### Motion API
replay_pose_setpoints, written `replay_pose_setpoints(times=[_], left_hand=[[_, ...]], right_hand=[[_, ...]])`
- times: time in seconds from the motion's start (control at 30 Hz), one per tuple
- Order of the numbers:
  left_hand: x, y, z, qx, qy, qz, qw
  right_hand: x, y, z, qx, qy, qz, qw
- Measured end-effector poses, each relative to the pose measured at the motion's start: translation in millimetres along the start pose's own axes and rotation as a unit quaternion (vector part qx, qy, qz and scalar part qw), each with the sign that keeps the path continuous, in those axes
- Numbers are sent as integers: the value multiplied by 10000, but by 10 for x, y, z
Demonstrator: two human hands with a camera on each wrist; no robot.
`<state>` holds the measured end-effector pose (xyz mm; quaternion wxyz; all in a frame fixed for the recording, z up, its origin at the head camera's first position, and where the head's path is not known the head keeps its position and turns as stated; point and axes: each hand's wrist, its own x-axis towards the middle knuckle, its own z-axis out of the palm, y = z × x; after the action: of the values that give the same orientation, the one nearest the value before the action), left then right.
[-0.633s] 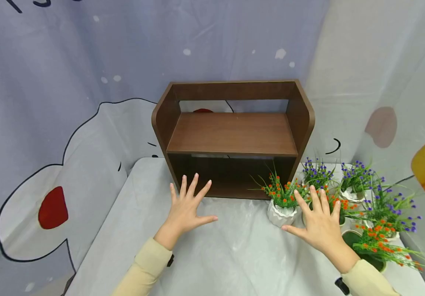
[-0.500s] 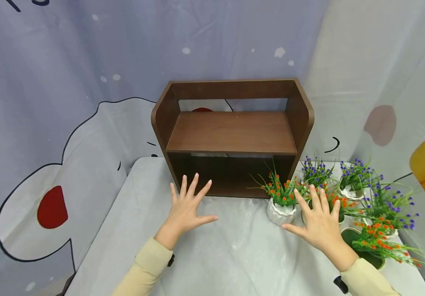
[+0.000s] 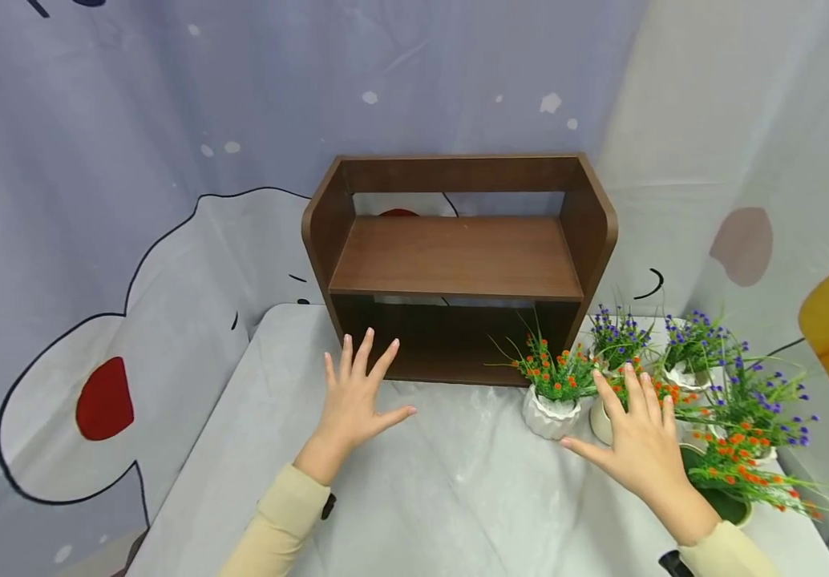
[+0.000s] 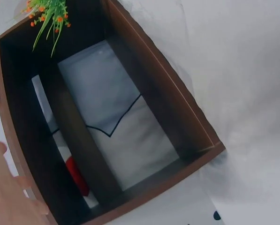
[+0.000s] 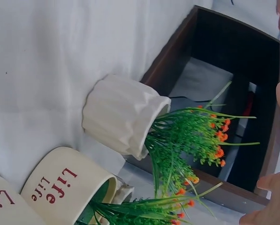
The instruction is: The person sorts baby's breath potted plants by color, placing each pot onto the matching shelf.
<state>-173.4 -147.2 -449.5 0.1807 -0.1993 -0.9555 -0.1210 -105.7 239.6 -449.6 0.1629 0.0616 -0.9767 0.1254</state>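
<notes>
My left hand (image 3: 352,405) hovers with fingers spread in front of the lower left of a brown wooden shelf (image 3: 458,256); it holds nothing. On the right, my right hand (image 3: 644,449), also spread and holding nothing, is nearest to potted artificial flowers and partly covers some of them in the head view. A white fluted pot (image 3: 551,415) with orange flowers stands just left of it, before the shelf's right end. Cream pots (image 5: 60,187) with red "Life" lettering show in the right wrist view. In the left wrist view, the left hand (image 4: 11,192) appears along the left edge.
Purple-flowered pots (image 3: 696,353) stand at the back right. An orange-flowered pot (image 3: 732,501) leans near the right table edge. A white cloth covers the table (image 3: 458,497). Behind the shelf hangs a printed curtain (image 3: 443,80).
My left hand has shifted slightly left and up. My right hand has moved a little to the right, showing more of a cream pot beside the white one. The pots and shelf stay put.
</notes>
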Motion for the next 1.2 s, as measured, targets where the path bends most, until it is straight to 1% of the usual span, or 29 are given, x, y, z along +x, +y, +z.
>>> replay_pose_setpoints(times=[0.07,0.2,0.3,0.47,0.53,0.6,0.77,0.87,0.97,1.03,1.1,1.2], left_hand=[[25,-19,-16,-41,201,-56,9998],[72,-69,-43,-321,570,-147,9977],[100,-117,-50,-593,788,-148,9950],[153,-215,-47,-837,1218,-58,9890],[170,-254,-49,-937,1398,-79,9857],[185,-297,-52,-1053,1536,-172,9824],[231,-403,-61,-1425,1640,-524,9747],[268,-457,-74,-1608,1682,-687,9701],[307,-509,-95,-1765,1692,-847,9659],[335,-541,-110,-1880,1634,-971,9636],[366,-577,-122,-2010,1560,-1109,9607],[421,-643,-120,-2191,1423,-1323,9562]], right_hand=[[-25,18,-33,76,94,42,9999],[-90,59,-109,288,269,226,9990],[-155,85,-170,430,361,429,9975],[-282,119,-262,684,479,739,9938],[-342,133,-284,805,590,787,9919],[-408,145,-298,918,739,786,9899],[-586,163,-308,1181,1034,887,9836],[-679,174,-302,1303,1183,1052,9788],[-750,200,-278,1305,1350,1220,9746],[-800,227,-252,1309,1486,1355,9708],[-860,244,-218,1264,1603,1582,9661],[-958,277,-137,1279,2017,1786,9545]])
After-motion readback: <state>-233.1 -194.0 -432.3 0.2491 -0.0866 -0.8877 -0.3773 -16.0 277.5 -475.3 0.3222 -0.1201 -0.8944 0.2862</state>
